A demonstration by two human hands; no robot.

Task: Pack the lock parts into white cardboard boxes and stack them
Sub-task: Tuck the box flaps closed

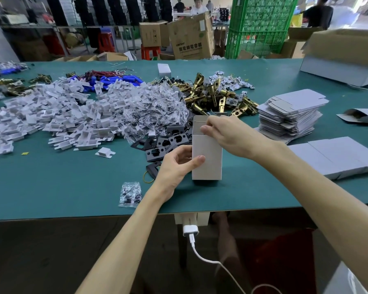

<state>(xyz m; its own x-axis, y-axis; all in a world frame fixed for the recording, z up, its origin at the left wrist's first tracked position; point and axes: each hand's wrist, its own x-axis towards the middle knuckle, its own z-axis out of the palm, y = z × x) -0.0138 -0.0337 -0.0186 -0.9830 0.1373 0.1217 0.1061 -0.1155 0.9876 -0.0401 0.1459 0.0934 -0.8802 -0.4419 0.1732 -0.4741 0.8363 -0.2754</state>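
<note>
box upright, top flap in hand

head view: the white cardboard box [207, 158] stood upright on the green table [72, 187] near its front edge, just in front of the black strike plates [168, 141]. the left hand [175, 166] gripped the box low on its side, thumb across the front face. the right hand [227, 134] was at the top end, fingers curled on the raised flap [200, 122]. the inside was hidden; could not tell if parts were loaded. judged step: forming or closing the top. the next move likely calls for tucking the flap while the left hand steadies, or loading from the brass latches [217, 96] first.
</note>
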